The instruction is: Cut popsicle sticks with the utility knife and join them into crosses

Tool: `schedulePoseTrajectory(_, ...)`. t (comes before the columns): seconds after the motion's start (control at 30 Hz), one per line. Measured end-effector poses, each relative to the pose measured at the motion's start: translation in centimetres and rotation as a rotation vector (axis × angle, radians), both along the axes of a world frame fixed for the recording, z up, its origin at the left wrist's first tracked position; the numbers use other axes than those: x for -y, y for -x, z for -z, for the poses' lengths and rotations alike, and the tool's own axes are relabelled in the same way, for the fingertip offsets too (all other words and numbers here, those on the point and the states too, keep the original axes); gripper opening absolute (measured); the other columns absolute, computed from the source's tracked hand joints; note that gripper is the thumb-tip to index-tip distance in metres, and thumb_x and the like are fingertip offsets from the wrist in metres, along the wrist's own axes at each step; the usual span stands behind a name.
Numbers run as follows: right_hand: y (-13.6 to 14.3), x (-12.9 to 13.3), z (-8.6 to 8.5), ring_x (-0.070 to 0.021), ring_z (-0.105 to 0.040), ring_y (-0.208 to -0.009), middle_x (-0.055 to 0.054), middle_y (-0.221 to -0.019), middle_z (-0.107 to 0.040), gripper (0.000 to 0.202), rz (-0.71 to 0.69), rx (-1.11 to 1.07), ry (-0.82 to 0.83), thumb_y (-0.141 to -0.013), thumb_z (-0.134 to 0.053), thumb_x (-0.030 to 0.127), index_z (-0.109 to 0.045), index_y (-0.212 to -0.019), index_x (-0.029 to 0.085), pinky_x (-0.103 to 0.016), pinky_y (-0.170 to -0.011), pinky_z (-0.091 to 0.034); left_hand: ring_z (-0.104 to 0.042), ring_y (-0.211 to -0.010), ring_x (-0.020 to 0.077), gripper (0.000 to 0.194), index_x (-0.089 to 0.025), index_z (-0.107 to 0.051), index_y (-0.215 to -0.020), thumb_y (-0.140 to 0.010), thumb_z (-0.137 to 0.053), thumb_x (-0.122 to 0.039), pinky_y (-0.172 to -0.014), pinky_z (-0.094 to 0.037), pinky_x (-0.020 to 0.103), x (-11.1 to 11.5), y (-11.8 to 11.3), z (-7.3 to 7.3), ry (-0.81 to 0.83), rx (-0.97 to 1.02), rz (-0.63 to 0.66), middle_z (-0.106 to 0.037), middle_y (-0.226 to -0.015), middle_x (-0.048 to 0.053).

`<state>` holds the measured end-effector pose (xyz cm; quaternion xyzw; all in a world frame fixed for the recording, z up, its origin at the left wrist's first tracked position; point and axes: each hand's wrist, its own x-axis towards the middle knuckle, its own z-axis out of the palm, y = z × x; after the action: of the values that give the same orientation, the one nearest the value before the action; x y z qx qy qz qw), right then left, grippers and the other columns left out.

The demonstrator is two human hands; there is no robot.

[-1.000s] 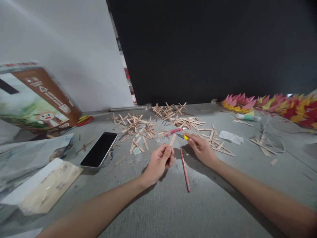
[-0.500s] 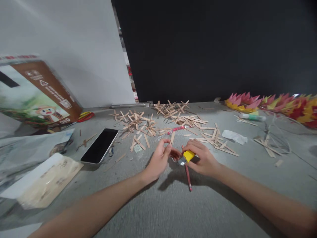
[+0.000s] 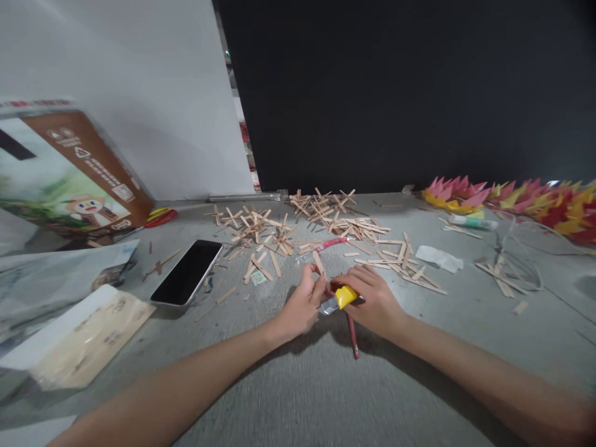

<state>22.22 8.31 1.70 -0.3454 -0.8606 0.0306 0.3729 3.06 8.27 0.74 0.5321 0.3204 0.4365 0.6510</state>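
Observation:
Near the middle of the grey table, my left hand (image 3: 302, 305) pinches a flat wooden stick (image 3: 319, 263), its top end pointing up. My right hand (image 3: 372, 299) is closed around a yellow tool (image 3: 346, 297) with a grey, flat front part that reaches to the left hand's fingertips. The two hands are almost touching. Under the right hand lies a red pencil (image 3: 354, 338), its upper part hidden. Beyond the hands, many loose and crossed wooden sticks (image 3: 254, 226) are spread over the table.
A phone (image 3: 187, 273) and a plastic-wrapped packet (image 3: 93, 341) lie at left, before a printed bag (image 3: 88, 180). At right are a white paper scrap (image 3: 439, 257), a glue stick (image 3: 472, 222), wire and folded paper petals (image 3: 459, 194). A black panel (image 3: 395, 93) stands behind.
The yellow tool has moved left, and its grey front now meets the left hand's fingers. The wooden stick has tilted to the left.

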Motion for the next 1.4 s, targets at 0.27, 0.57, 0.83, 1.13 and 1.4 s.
schedulePoseTrajectory(0.27,-0.9,-0.7,0.2,-0.0242,-0.06,-0.086,-0.005,-0.092,-0.07,0.024,0.077,-0.066,0.035,-0.087,-0.063,0.007,-0.065,-0.106,0.021,-0.037,-0.077,-0.044,-0.069,-0.083,0.016,0.04,-0.026,-0.042,-0.113,-0.097,-0.063,-0.055,-0.077,-0.055,0.03,-0.1,-0.1,-0.3,0.016,0.049,-0.034,-0.068,-0.092,0.0)
schedulePoseTrajectory(0.57,-3.8,-2.0,-0.3,-0.026,-0.056,-0.084,-0.006,-0.09,-0.069,0.027,0.13,0.193,-0.305,-0.1,-0.056,0.015,-0.065,-0.125,0.022,-0.041,-0.08,-0.041,-0.06,-0.046,0.0103,0.037,-0.019,-0.057,-0.088,-0.096,-0.061,-0.055,-0.041,-0.037,0.02,-0.6,0.2,-0.6,0.13,-0.053,-0.04,-0.058,-0.067,-0.004)
schedulePoseTrajectory(0.83,-2.6,-0.6,-0.1,-0.0289,-0.061,-0.095,-0.012,-0.107,-0.062,0.041,0.157,0.011,-0.101,-0.103,-0.054,0.034,-0.05,-0.14,0.018,-0.041,-0.081,-0.051,-0.053,-0.046,0.0092,0.03,-0.021,-0.053,-0.099,-0.101,-0.055,-0.051,-0.046,-0.036,0.019,-0.1,0.3,-1.2,-0.009,0.02,-0.087,-0.059,-0.059,-0.006)
schedulePoseTrajectory(1.13,-2.8,-0.2,0.5,-0.0204,-0.07,-0.079,-0.008,-0.099,-0.071,0.039,0.125,0.157,-0.014,-0.111,-0.04,0.027,-0.051,-0.148,0.024,-0.031,-0.066,-0.053,-0.053,-0.046,0.0103,0.028,-0.021,-0.048,-0.11,-0.104,-0.051,-0.049,-0.048,-0.035,0.021,0.8,0.5,-2.1,-0.062,-0.006,-0.083,-0.059,-0.058,-0.007)
schedulePoseTrajectory(1.4,-2.8,-0.2,0.3,-0.0199,-0.069,-0.081,-0.008,-0.1,-0.07,0.041,0.108,0.132,-0.003,-0.11,-0.043,0.026,-0.052,-0.15,0.021,-0.031,-0.067,-0.053,-0.052,-0.046,0.0099,0.029,-0.021,-0.047,-0.107,-0.105,-0.048,-0.05,-0.048,-0.035,0.021,1.1,0.5,-2.2,-0.075,0.01,-0.078,-0.06,-0.059,-0.006)
